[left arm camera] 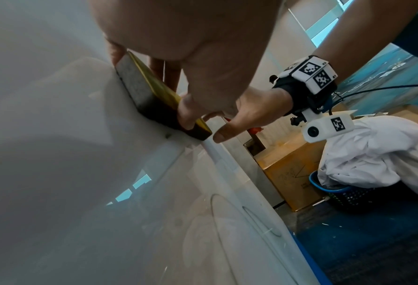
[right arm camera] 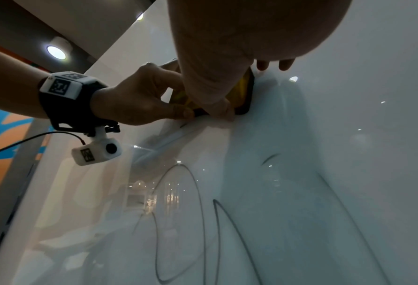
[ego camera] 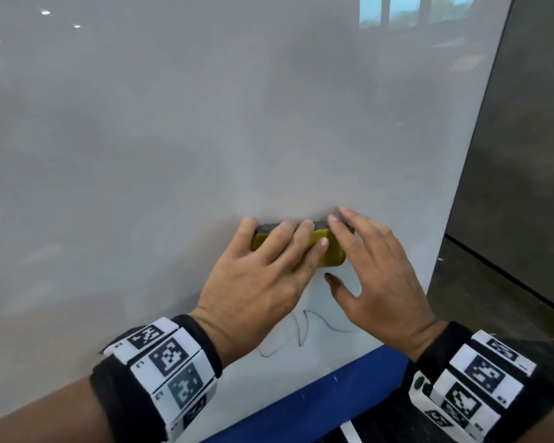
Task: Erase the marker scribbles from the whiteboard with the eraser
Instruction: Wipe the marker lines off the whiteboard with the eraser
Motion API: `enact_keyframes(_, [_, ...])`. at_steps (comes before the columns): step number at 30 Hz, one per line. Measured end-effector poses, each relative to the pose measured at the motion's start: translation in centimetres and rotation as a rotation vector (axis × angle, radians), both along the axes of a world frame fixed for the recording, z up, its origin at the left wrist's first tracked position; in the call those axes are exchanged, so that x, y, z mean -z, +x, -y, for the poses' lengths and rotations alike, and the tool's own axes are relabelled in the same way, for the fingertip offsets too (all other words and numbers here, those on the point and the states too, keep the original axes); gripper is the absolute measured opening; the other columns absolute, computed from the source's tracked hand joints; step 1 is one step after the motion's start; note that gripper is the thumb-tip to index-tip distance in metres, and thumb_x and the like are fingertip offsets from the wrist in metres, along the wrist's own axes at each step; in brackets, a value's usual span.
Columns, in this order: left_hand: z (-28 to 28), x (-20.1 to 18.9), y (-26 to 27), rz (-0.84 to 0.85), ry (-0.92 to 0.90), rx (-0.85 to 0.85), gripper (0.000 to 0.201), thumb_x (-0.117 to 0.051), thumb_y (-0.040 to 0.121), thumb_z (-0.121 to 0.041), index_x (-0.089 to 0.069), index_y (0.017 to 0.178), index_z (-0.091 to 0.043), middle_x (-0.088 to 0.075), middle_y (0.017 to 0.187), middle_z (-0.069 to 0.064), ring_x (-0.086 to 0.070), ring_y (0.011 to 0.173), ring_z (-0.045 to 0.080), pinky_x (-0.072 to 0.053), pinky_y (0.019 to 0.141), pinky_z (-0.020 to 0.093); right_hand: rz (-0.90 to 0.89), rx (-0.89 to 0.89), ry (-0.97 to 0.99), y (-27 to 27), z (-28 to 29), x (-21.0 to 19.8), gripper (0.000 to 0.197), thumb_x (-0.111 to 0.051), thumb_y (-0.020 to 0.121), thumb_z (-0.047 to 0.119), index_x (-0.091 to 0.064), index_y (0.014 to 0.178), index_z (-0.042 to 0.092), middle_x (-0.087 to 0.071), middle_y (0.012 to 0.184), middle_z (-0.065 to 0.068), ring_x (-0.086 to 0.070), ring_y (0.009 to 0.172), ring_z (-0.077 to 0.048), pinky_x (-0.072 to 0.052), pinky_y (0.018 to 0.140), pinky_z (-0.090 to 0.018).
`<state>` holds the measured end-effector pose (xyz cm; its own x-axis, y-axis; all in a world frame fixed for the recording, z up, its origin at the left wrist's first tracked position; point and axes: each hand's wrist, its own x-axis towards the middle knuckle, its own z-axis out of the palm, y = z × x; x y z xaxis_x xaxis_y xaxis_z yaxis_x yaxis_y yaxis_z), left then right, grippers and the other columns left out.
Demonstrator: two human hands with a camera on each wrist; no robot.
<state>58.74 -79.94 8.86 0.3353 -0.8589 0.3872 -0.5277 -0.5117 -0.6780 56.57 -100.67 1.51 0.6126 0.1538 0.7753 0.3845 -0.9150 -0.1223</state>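
Observation:
A yellow eraser (ego camera: pixel 331 259) with a dark felt face lies flat against the whiteboard (ego camera: pixel 173 155), low and to the right. My left hand (ego camera: pixel 279 247) grips it: fingers spread across its back and top edge, thumb on the lower edge, as the left wrist view shows on the eraser (left arm camera: pixel 142 92). My right hand (ego camera: pixel 343 247) spans its right end, fingers over the top edge and thumb at the lower edge of the eraser (right arm camera: pixel 245 90). Thin dark marker scribbles (ego camera: pixel 301 330) loop just below both hands, and the scribbles (right arm camera: pixel 178 212) run toward the bottom of the board.
A blue frame strip (ego camera: pixel 333 394) runs along the board's lower edge. The board ends close to the right of my hands, with a dark wall (ego camera: pixel 525 155) beyond it. On the floor stand a cardboard box (left arm camera: pixel 288 173) and a blue basket (left arm camera: pixel 344 194) holding white cloth.

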Motion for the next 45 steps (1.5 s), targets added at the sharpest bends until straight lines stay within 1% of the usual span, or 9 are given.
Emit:
enact_keyframes(10, [-0.7, -1.1, 0.1, -0.001, -0.098, 0.077, 0.046, -0.027, 0.1, -0.008, -0.056, 0.137, -0.009, -0.054, 0.141, 0.013, -0.054, 0.122, 0.03, -0.041, 0.094, 0.05, 0.217, 0.002, 0.023, 0.7, -2.0, -2.2, 0.048, -0.072, 0.088, 0.019, -0.06, 0.132, 0.001, -0.062, 0.126, -0.016, -0.057, 0.116, -0.031, -0.05, 0.099, -0.043])
enact_keyframes(16, [-1.6, -1.6, -0.2, 0.072, -0.112, 0.041, 0.042, -0.038, 0.101, -0.014, -0.052, 0.141, -0.014, -0.051, 0.145, 0.011, -0.05, 0.128, 0.029, -0.036, 0.099, 0.051, 0.214, -0.019, 0.017, 0.9, -1.8, -2.3, 0.052, -0.077, 0.084, 0.013, -0.061, 0.13, -0.003, -0.063, 0.122, -0.019, -0.056, 0.112, -0.032, -0.051, 0.098, -0.041])
enact_keyframes(19, [-4.3, -2.3, -1.2, 0.092, -0.158, -0.118, 0.07, -0.07, 0.088, -0.031, -0.04, 0.15, -0.017, -0.034, 0.157, 0.014, -0.034, 0.144, 0.031, -0.024, 0.112, 0.063, 0.196, -0.03, -0.043, 0.7, -1.2, -3.0, 0.057, -0.076, 0.084, 0.017, -0.057, 0.137, 0.005, -0.062, 0.12, -0.019, -0.057, 0.107, -0.034, -0.05, 0.095, -0.041])
enact_keyframes(22, [-7.6, -3.0, -2.1, 0.071, -0.174, -0.267, 0.096, -0.081, 0.076, -0.036, -0.03, 0.155, -0.017, -0.016, 0.164, 0.014, -0.017, 0.151, 0.031, -0.011, 0.115, 0.068, 0.246, -0.031, -0.081, 0.9, -1.0, -3.5, 0.055, -0.073, 0.087, 0.018, -0.055, 0.14, 0.017, -0.061, 0.119, -0.019, -0.057, 0.101, -0.038, -0.049, 0.089, -0.044])
enact_keyframes(32, [-9.3, -2.0, -2.2, 0.052, -0.148, -0.32, 0.09, -0.072, 0.087, -0.033, -0.019, 0.158, -0.015, -0.005, 0.166, 0.012, -0.003, 0.153, 0.031, -0.001, 0.116, 0.066, 0.276, -0.126, -0.236, 1.2, -2.4, 0.3, 0.045, -0.069, 0.09, 0.013, -0.06, 0.134, 0.019, -0.064, 0.108, -0.022, -0.06, 0.094, -0.039, -0.048, 0.078, -0.046])
enact_keyframes(36, [-9.8, -1.9, -2.0, 0.061, -0.148, -0.299, 0.084, -0.067, 0.091, -0.032, -0.019, 0.158, -0.016, -0.006, 0.166, 0.011, -0.005, 0.153, 0.03, 0.0, 0.117, 0.063, 0.328, -0.07, -0.021, 1.9, -1.3, -2.4, 0.046, -0.074, 0.083, 0.011, -0.066, 0.128, 0.012, -0.056, 0.111, -0.022, -0.054, 0.095, -0.038, -0.05, 0.078, -0.043])
enact_keyframes(39, [-10.0, -1.5, -2.0, 0.061, -0.162, -0.278, 0.079, -0.063, 0.094, -0.029, -0.018, 0.158, -0.016, -0.005, 0.166, 0.01, -0.003, 0.153, 0.03, 0.002, 0.118, 0.062, 0.313, -0.056, 0.035, 1.7, -3.2, -0.4, 0.052, -0.076, 0.078, 0.01, -0.063, 0.129, 0.013, -0.053, 0.111, -0.02, -0.054, 0.091, -0.039, -0.049, 0.078, -0.043])
enact_keyframes(42, [-10.2, -1.1, -2.0, 0.062, -0.167, -0.258, 0.075, -0.059, 0.096, -0.022, -0.018, 0.158, -0.015, -0.004, 0.166, 0.01, -0.003, 0.153, 0.03, 0.001, 0.118, 0.061, 0.265, -0.137, -0.188, 1.3, -5.4, 2.7, 0.049, -0.071, 0.083, 0.01, -0.057, 0.129, 0.018, -0.054, 0.11, -0.017, -0.052, 0.092, -0.035, -0.047, 0.074, -0.044])
enact_keyframes(45, [-10.6, -0.9, -2.0, 0.063, -0.165, -0.254, 0.075, -0.058, 0.094, -0.013, -0.018, 0.158, -0.014, -0.005, 0.166, 0.01, -0.004, 0.153, 0.029, -0.001, 0.119, 0.061, 0.302, -0.181, -0.305, 1.4, -4.3, 0.6, 0.044, -0.068, 0.088, 0.008, -0.058, 0.129, 0.02, -0.059, 0.105, -0.019, -0.054, 0.087, -0.034, -0.046, 0.071, -0.043])
